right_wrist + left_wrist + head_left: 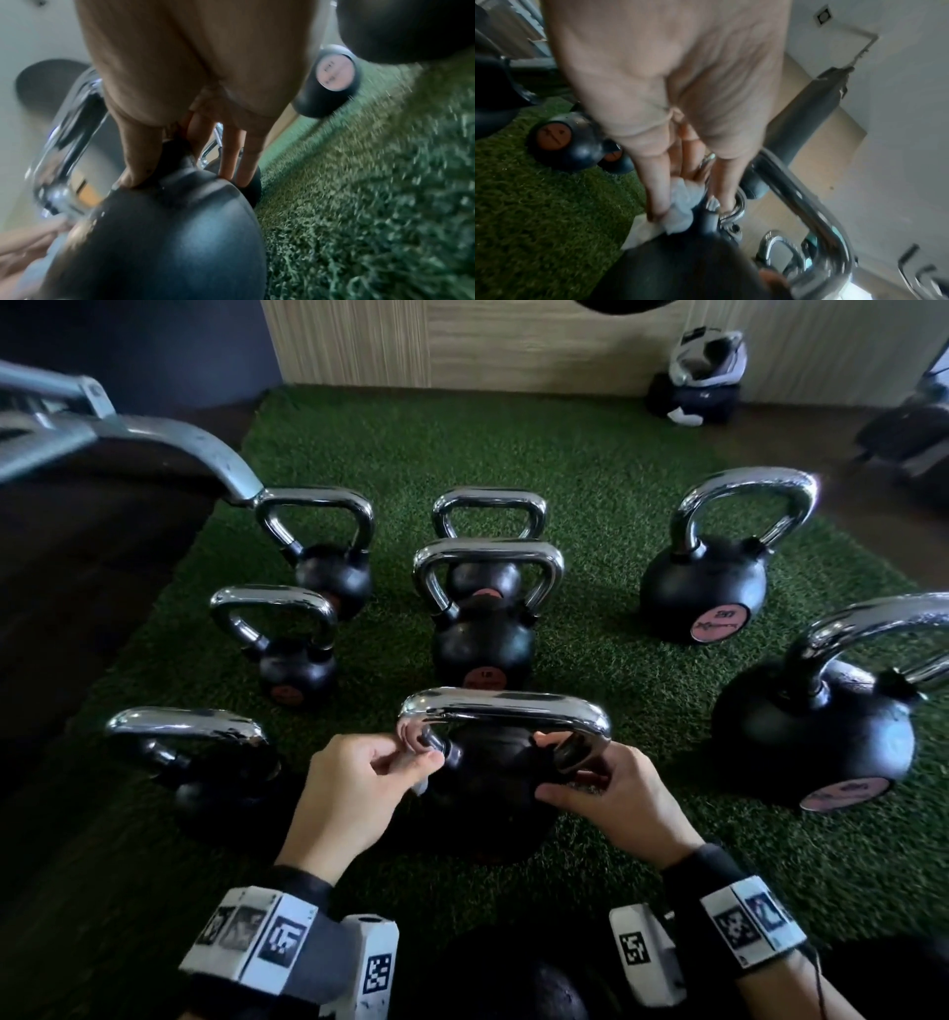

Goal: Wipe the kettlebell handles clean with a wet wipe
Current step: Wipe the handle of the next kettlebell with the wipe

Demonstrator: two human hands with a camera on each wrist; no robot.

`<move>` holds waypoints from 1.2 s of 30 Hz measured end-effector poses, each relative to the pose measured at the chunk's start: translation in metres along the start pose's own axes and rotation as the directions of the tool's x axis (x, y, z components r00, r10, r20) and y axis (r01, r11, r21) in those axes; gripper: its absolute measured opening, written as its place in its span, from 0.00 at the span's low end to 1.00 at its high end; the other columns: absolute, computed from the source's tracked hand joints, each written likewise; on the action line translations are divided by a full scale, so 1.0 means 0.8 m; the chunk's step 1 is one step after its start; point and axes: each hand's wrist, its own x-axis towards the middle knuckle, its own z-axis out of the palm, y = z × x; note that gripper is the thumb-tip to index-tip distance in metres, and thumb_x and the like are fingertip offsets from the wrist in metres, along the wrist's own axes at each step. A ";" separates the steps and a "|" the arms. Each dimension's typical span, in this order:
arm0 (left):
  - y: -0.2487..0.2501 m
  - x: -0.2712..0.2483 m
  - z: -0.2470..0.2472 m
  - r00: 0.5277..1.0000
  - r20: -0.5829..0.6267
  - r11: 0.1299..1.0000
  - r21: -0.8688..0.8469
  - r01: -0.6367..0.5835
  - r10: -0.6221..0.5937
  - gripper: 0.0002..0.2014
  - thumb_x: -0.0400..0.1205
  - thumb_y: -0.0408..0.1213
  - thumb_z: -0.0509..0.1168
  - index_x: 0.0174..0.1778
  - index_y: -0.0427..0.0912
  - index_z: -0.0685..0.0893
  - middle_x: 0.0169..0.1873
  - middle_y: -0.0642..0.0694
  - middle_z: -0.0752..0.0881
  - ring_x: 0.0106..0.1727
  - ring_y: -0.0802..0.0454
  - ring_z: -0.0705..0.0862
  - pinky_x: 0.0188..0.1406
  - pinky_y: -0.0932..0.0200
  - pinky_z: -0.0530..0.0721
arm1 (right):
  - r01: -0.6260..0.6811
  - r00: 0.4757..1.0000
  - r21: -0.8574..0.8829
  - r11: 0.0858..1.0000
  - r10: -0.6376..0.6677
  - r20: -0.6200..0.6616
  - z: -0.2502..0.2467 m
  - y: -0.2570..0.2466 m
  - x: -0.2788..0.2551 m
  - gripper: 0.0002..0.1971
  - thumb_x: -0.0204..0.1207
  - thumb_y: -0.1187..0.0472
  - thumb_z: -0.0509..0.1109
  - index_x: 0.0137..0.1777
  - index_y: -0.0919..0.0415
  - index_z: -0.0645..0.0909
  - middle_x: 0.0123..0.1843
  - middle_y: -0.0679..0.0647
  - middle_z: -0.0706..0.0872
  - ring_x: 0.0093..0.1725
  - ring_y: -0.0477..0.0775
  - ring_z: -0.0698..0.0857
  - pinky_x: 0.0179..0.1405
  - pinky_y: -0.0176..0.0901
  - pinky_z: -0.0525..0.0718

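A black kettlebell (488, 793) with a chrome handle (506, 707) stands on the green turf just in front of me. My left hand (359, 778) pinches a crumpled white wet wipe (680, 205) against the base of the handle's left leg, where it meets the ball. My right hand (606, 788) curls around the base of the handle's right leg (575, 752), thumb and fingertips (228, 162) resting on the top of the ball (167, 233). Most of the wipe is hidden by the fingers in the head view.
Several more black kettlebells with chrome handles stand around on the turf mat (590, 480): one at my left (205, 762), two large ones at the right (811, 731), others behind. A metal rack foot (154, 439) juts in at upper left. Bags (698, 377) lie by the back wall.
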 end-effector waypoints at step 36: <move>0.036 0.101 0.038 0.987 -0.106 0.922 -0.357 -0.149 0.118 0.12 0.78 0.36 0.79 0.57 0.48 0.94 0.50 0.55 0.95 0.55 0.62 0.92 0.62 0.49 0.91 | 0.129 0.988 -0.209 0.969 -0.109 0.106 0.049 -0.006 0.038 0.31 0.85 0.53 0.73 0.86 0.53 0.68 0.77 0.45 0.76 0.76 0.41 0.75 0.78 0.38 0.73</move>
